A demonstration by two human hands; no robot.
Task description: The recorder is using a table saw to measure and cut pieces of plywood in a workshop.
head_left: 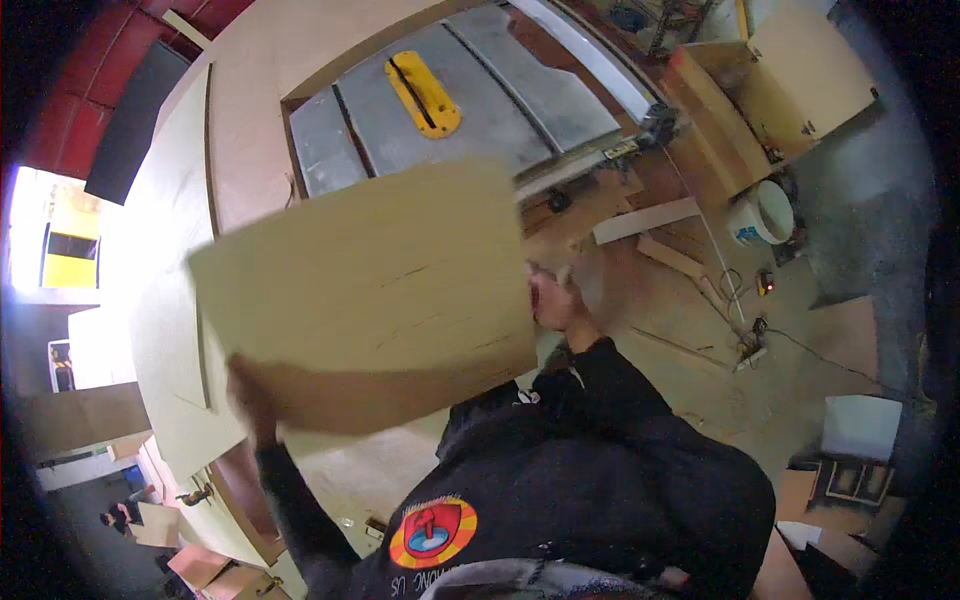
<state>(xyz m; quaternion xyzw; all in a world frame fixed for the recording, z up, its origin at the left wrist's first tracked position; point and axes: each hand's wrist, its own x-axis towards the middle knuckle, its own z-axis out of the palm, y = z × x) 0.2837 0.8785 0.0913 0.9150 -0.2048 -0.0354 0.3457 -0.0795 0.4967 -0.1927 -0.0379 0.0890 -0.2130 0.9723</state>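
Note:
Between my hands is a rectangular plywood panel (370,290), pale and grained with a few dark streaks, held up in front of my body. My left hand (252,398) grips its lower left edge. On the opposite side, my right hand (560,298) closes on the right edge, the thumb raised. Beyond the panel lies a table saw (480,95) with a grey metal top and a yellow throat plate (424,95). The panel's far edge overlaps the view of the saw's near part; I cannot tell whether they touch.
A large pale worktable (170,290) surrounds the saw on the left. To the right are an open wooden cabinet (735,110), a white bucket (765,212), offcuts (645,220) and a cable (830,350) on the floor. Boards (215,570) stand at the lower left.

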